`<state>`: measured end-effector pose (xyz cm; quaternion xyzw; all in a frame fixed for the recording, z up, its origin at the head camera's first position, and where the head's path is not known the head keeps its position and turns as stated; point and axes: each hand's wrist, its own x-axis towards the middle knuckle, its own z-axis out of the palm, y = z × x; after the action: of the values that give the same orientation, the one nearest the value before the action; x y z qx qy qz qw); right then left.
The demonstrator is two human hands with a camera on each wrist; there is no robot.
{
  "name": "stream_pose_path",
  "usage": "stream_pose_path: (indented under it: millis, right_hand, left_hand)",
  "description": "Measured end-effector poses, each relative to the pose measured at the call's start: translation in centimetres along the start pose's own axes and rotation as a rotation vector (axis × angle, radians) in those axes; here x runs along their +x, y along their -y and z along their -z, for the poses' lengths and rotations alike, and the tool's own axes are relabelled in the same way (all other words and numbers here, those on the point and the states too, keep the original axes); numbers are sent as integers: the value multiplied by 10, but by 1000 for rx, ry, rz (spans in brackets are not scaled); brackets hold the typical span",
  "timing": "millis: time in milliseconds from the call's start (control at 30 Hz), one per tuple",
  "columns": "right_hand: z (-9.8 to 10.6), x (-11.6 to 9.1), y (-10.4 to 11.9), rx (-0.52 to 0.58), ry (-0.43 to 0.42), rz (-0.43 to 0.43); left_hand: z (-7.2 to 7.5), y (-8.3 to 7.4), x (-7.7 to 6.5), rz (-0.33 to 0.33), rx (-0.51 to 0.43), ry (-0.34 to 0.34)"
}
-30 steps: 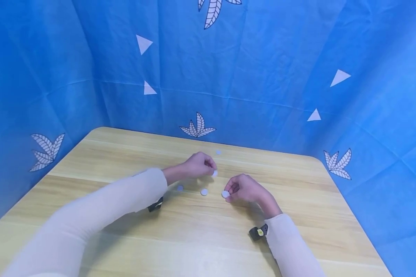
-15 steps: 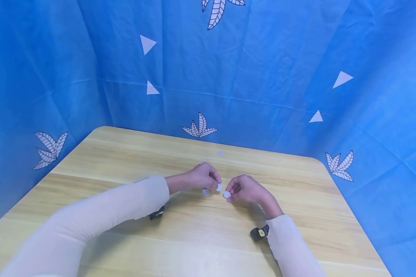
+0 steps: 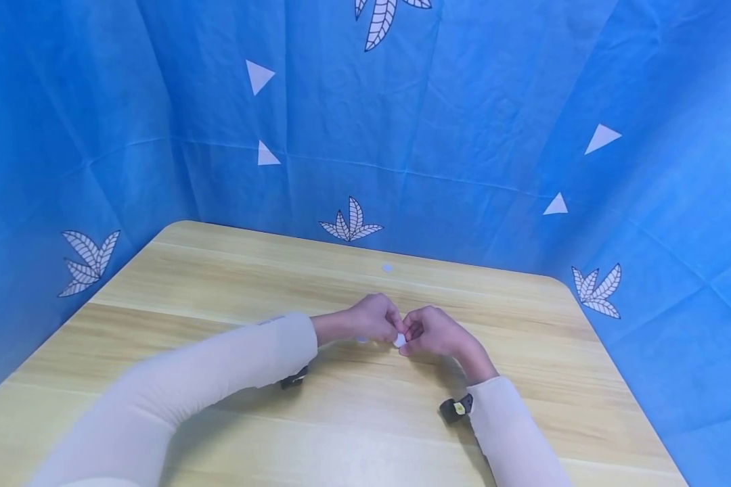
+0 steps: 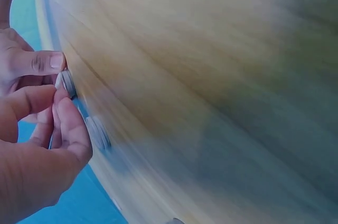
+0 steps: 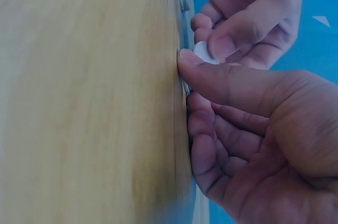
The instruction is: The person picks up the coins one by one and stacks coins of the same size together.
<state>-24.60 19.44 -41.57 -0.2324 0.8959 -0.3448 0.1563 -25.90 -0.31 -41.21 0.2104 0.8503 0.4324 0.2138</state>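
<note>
My left hand pinches a thin white, coin-like disc between thumb and fingertips. It meets my right hand low over the wooden table. There, the right thumb and curled fingers are around a short stack of grey discs. The disc from my left hand lies right against the stack's face in the left wrist view. A second small stack sits on the table beside my left hand; in the head view its pale top shows partly behind that hand.
Another pale disc lies near the back edge of the wooden table. A blue curtain with white leaves and triangles hangs behind and at both sides. Dark wrist cameras hang below both sleeves.
My left hand has moved right and toward me, carrying its disc past the middle stack to the one at my right hand. The right hand stays in place.
</note>
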Motion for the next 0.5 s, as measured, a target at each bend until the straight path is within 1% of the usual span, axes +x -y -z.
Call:
stream_pose_path:
  millis: [100,300,400,500]
  right_hand:
    - [0,0,0,6,3,7]
    - [-1,0,0,8,10,9]
    - [0,0,1,7,9,6]
    - [1,-1,2,4,6,5]
  left_hand:
    - [-3,-1,2,4,22,-12]
    - [-4,-2,3,43,54,-32]
    - [-3,-3,2,44,73,-45]
    - [-1,-3,1,31,67,-48]
